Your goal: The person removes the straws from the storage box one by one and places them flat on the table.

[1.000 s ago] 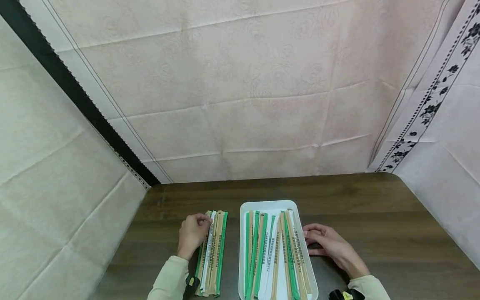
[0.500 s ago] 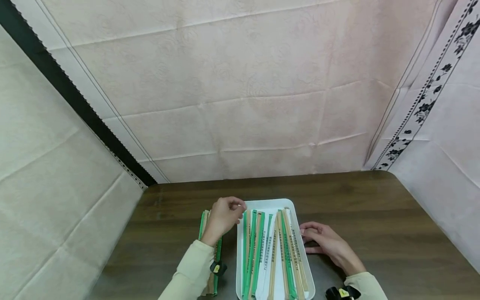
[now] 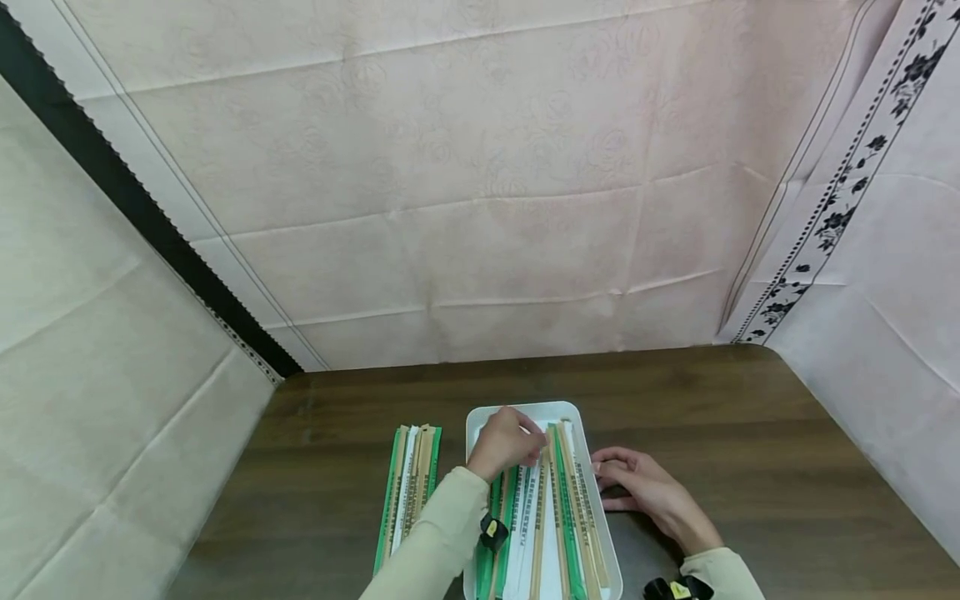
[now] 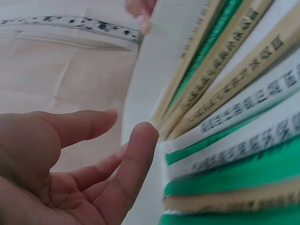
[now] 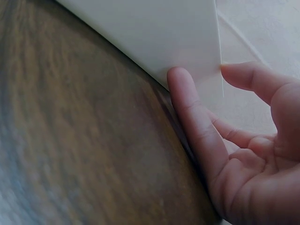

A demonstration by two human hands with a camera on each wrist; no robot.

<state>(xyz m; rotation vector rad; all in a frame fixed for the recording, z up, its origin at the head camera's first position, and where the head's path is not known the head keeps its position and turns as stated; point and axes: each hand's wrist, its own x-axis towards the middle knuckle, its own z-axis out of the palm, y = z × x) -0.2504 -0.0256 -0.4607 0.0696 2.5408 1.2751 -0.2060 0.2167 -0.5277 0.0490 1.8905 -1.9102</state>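
Note:
A white tray (image 3: 564,411) on the table bears long, slim packets (image 3: 567,508) in green, tan and white paper wrappers, with printed characters along them. My left hand (image 3: 507,442) is over the tray's far end, covering the tops of some packets. In the left wrist view, the thumb and fingers of this hand (image 4: 103,178) are apart, with nothing between them, beside the packet ends (image 4: 176,154). My right hand (image 3: 647,492) rests at the tray's right side. From the right wrist, one fingertip (image 5: 180,77) touches the outer wall (image 5: 154,37) and the thumb reaches the rim.
Left of the tray lies a bundle of similar packets (image 3: 408,479), partly behind the left sleeve (image 3: 442,525). The brown wooden table (image 3: 697,417) ends at a pale cloth hanging (image 3: 465,208), with more cloth on both sides.
My left hand has moved right from the bundle, across the tray's left edge, to above the packets in the tray. My right hand stays at the tray's side.

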